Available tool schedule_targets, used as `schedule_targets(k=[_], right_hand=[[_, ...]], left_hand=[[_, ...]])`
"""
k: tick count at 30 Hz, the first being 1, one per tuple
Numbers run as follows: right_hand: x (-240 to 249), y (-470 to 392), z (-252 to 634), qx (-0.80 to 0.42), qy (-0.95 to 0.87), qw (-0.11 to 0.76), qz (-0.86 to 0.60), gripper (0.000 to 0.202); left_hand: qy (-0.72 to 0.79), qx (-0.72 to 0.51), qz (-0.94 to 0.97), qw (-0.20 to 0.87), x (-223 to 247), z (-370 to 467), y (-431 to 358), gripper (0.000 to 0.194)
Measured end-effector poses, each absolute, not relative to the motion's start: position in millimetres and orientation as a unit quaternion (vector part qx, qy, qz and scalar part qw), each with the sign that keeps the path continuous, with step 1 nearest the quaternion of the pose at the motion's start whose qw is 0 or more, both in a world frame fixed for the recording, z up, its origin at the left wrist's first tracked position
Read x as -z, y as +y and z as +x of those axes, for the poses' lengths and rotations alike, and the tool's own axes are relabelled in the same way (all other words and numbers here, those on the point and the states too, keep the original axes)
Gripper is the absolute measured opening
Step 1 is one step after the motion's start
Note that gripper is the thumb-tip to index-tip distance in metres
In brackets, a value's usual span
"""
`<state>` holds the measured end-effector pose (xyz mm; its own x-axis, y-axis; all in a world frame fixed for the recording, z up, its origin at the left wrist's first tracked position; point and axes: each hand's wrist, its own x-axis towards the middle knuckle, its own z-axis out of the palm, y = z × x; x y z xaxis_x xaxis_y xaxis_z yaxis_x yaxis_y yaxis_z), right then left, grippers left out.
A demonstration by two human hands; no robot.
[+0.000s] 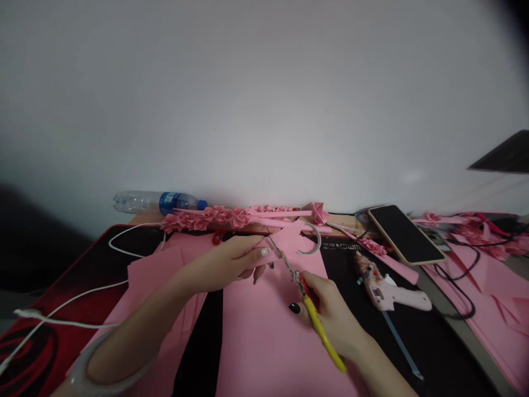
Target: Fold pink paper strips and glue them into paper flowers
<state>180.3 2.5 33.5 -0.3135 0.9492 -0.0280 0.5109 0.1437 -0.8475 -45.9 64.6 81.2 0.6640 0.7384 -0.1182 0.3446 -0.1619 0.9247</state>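
Observation:
My left hand [243,256] pinches a piece of pink paper [289,236] above the table, its fingers closed on the near-left edge. Wrapped in my right hand [326,309] are scissors [320,328] with yellow and red on the handles. Their speckled, dirty-looking blades point up and left, meeting the held paper beside my left fingertips. A pale curved strip [318,242] arcs at the paper's right side; what it belongs to is unclear. Beneath both hands lies a large pink sheet [264,342], and more pink sheets [165,281] lie under my left forearm.
Along the wall are a plastic bottle [142,202] on its side and a row of pink paper flowers [223,216]. On the right lie a phone [407,234], a glue gun [386,292], a rolled pink tube [400,268], dark cables and pink paper [491,281]. White cable [78,322] runs at left.

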Motion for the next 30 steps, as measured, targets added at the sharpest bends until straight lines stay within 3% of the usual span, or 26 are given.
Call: schedule_targets(k=[15, 30], right_hand=[[-25, 4, 185, -0.401, -0.705, 0.271, -0.519, 0.054], [-32, -2, 183, -0.414, -0.732, 0.266, -0.471, 0.041]], left_hand=[[0.350, -0.196, 0.688, 0.605, -78, -47, 66, 0.034], [0.347, -0.162, 0.690, 0.614, -80, -40, 56, 0.033]])
